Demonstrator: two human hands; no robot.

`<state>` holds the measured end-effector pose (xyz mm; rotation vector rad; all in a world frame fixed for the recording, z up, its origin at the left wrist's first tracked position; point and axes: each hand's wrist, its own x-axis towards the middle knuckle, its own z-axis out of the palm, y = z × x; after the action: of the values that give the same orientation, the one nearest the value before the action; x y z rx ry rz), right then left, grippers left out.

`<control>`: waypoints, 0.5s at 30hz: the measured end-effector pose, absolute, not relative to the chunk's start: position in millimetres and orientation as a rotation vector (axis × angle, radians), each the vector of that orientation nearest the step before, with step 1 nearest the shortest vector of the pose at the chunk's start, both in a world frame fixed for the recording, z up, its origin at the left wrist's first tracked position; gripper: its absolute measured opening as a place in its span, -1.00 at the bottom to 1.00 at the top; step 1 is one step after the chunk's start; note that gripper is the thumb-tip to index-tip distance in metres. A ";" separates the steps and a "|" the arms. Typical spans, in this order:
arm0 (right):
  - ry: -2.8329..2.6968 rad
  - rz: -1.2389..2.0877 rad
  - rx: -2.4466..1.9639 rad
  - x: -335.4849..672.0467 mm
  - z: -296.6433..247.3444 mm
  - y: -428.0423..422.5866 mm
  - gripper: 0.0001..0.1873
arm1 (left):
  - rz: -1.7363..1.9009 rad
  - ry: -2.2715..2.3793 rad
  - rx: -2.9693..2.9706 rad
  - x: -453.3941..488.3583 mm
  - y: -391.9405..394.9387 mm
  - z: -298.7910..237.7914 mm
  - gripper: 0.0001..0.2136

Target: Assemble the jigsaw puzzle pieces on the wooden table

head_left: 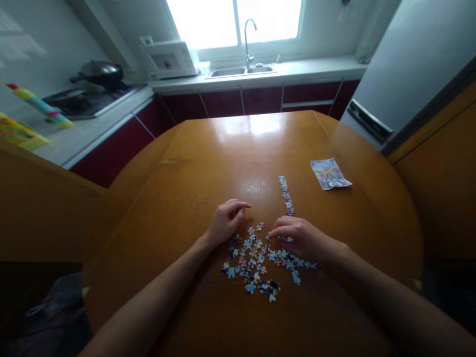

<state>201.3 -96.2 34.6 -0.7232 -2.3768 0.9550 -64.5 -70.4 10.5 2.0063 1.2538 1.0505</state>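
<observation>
Clock centred on the loose pieces, 12 toward the window. Wooden table point(208, 158), rounded ends, glossy, window glare on the far edge. Refrigerator point(405, 59) at 1 o'clock, beyond the table. Double sink point(227, 73) at 12; white microwave point(171, 59) at 11. Dark lidded wok point(102, 74) on the stove, between 10 and 11.

Loose jigsaw pieces point(255, 259): scattered on the table's near side, between the forearms; light blue, navy, mixed colours. Printed picture sheet point(329, 174) lies between 1 and 2 o'clock, creased, near edge curling.

Left hand point(225, 218) at 11, on the table beside the pieces; released, fingers loosely bent, index finger extended. Right hand point(299, 237) at 2, over the pieces, fingertips down; cannot tell whether it pinches one. Joined jigsaw strip point(286, 197) at 1, near end just beyond the right hand's knuckles.
</observation>
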 end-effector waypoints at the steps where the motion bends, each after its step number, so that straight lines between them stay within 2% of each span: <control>1: -2.400 0.962 -0.709 200.5 34.2 -97.4 -0.81 | 1.048 1.256 2.007 -64.6 -70.5 10.4 -0.80; 8: -2.362 0.813 -0.881 203.9 33.0 -91.8 -0.80 | 1.045 1.245 2.011 -65.9 -70.1 8.7 -0.80; 15: -2.240 0.798 -1.033 205.0 33.3 -90.2 -0.85 | 1.030 1.259 2.005 -65.1 -70.5 9.7 -0.79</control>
<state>205.0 -90.2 33.3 -1.0327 -2.2398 0.7975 -65.1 -70.5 9.7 2.0053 1.2585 1.0302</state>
